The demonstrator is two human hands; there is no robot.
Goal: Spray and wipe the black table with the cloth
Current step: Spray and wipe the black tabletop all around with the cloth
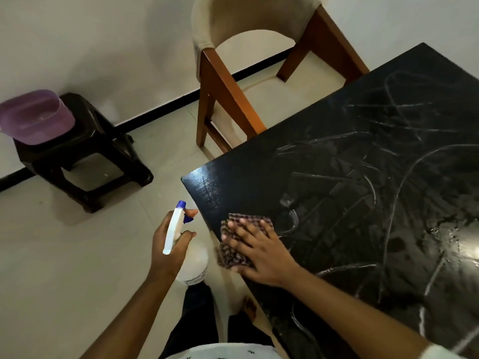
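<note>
Checked brown woven cloth (pixel 239 239) lies flat under my right hand (pixel 261 251), palm spread and fingers open, pressing it onto the near corner of the black glossy table (pixel 363 177). My left hand (pixel 168 244) is closed round the white plastic spray bottle with blue nozzle (pixel 176 226), held off the edge. Judged step: wiping. Streaks lie beyond my right palm; next stroke needs pressure outward.

Left hand (pixel 166 244) is out in front off the bench edge, arm bare and extended, fingers (pixel 187 234) curled closed around the spray bottle (pixel 178 239), index finger forward on the trigger. Right hand (pixel 259 251) is palm-down and flat, fingers spread, pressing the cloth (pixel 233 244) at the near edge of the bench (pixel 337 177). Right forearm runs diagonally in from lower right, bare.
</note>
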